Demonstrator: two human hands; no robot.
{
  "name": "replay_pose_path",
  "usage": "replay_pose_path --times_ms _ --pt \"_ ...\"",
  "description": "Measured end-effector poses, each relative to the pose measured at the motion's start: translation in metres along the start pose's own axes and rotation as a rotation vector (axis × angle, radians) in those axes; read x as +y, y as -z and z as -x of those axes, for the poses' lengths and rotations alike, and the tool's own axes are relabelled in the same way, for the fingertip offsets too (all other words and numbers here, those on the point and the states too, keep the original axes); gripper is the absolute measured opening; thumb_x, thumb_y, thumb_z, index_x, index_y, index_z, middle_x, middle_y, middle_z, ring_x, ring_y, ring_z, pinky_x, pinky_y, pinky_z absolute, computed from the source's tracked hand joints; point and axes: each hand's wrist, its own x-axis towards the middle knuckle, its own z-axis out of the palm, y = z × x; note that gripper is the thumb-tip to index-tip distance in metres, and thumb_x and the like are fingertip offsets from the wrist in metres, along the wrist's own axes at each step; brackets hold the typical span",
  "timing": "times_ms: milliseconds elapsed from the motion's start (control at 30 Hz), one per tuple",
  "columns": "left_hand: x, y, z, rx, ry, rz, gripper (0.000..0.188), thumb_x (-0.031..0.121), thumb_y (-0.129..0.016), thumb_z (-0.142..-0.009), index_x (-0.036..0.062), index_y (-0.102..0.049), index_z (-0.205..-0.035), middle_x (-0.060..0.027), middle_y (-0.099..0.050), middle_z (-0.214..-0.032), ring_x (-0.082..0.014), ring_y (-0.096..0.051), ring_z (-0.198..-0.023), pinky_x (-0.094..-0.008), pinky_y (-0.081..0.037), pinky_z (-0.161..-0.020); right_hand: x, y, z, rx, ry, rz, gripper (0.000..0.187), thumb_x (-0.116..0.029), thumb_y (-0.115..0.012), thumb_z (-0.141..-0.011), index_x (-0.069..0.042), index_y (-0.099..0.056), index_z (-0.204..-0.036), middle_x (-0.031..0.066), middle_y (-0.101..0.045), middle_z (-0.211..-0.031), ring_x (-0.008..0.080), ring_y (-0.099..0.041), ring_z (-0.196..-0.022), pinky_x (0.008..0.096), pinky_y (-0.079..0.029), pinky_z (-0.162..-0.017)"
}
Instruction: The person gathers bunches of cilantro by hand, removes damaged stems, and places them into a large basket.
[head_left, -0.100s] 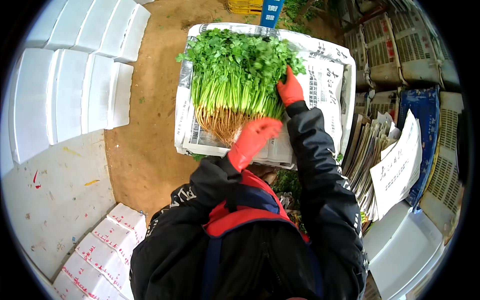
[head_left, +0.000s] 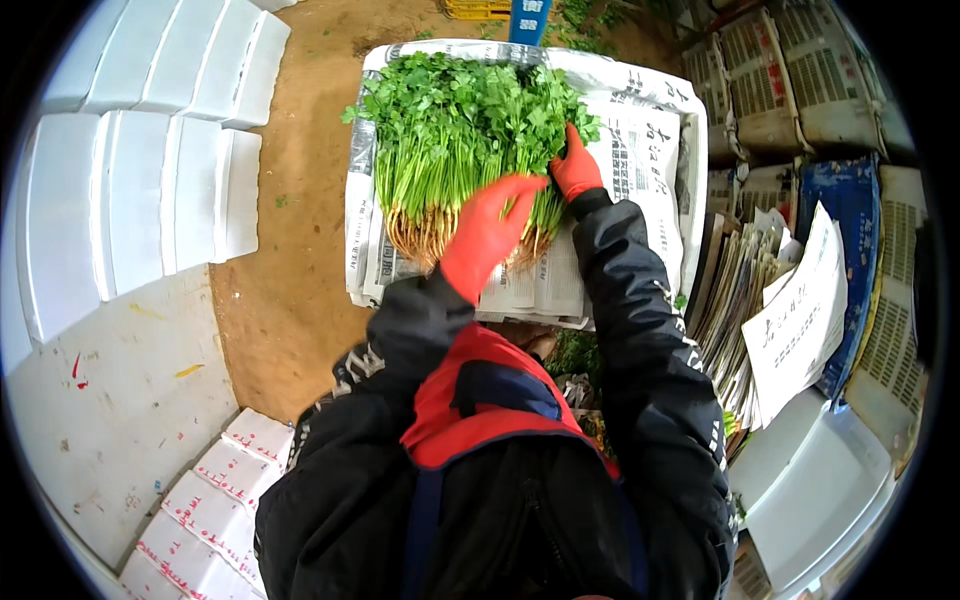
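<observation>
A wide bundle of leafy green stalks, which looks like thin celery (head_left: 420,175), lies on newspaper (head_left: 545,285) in a white box (head_left: 697,190). Its leaves point away from me and its brown roots toward me. My left hand (head_left: 487,238), in a red glove, reaches over the lower stalks with fingers stretched to the right and thumb apart; whether it touches them I cannot tell. My right hand (head_left: 577,172), also red-gloved, rests against the bundle's right side, a finger extended along the leaves. Its other fingers are partly hidden.
White foam boxes (head_left: 140,200) are stacked at the left, with red-marked white boxes (head_left: 205,500) below. Folded newspapers (head_left: 740,310) stand at the right beside a blue sack (head_left: 850,260) and pale crates (head_left: 820,90). A blue post (head_left: 528,20) rises behind the box.
My left hand has moved up from beside the roots to over the stalks, its fingers straightening. My right hand stays at the bundle's right side.
</observation>
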Motion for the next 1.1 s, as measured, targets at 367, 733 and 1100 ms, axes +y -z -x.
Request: replay_pose_path --times_ms 367,733,1100 --pt "-0.101 -0.033 -0.091 -0.597 -0.395 -0.594 0.036 0.022 -0.050 -0.088 0.0070 -0.052 -0.121 -0.0144 -0.051 -0.123 -0.0322 -0.043 -0.117 -0.0404 -0.030 -0.102 -0.016 0.043 0.078 0.133 -0.066 -0.060 0.041 -0.031 -0.063 -0.077 -0.006 -0.054 -0.108 0.0198 -0.062 -0.092 0.0355 -0.060 -0.085 0.0415 -0.047 -0.072" --pt "-0.123 -0.045 -0.080 -0.369 -0.404 -0.871 0.033 0.025 -0.058 -0.079 0.0048 -0.061 -0.105 -0.0160 -0.054 -0.118 -0.0334 -0.047 -0.112 -0.0424 -0.033 -0.099 -0.021 0.025 0.090 0.010 -0.174 -0.218 0.025 -0.022 -0.059 -0.076 -0.009 -0.061 -0.097 0.0174 -0.063 -0.084 0.0360 -0.060 -0.079 0.0428 -0.047 -0.069" --pt "-0.109 -0.049 -0.082 -0.356 -0.484 -0.958 0.043 0.007 -0.046 -0.079 0.0038 -0.047 -0.122 -0.0145 -0.048 -0.126 -0.0335 -0.041 -0.121 -0.0496 -0.025 -0.103 -0.009 -0.022 0.002 0.101 -0.013 -0.188 0.025 -0.020 -0.046 -0.083 -0.007 -0.057 -0.101 0.0197 -0.062 -0.090 0.0397 -0.057 -0.086 0.0472 -0.045 -0.073"
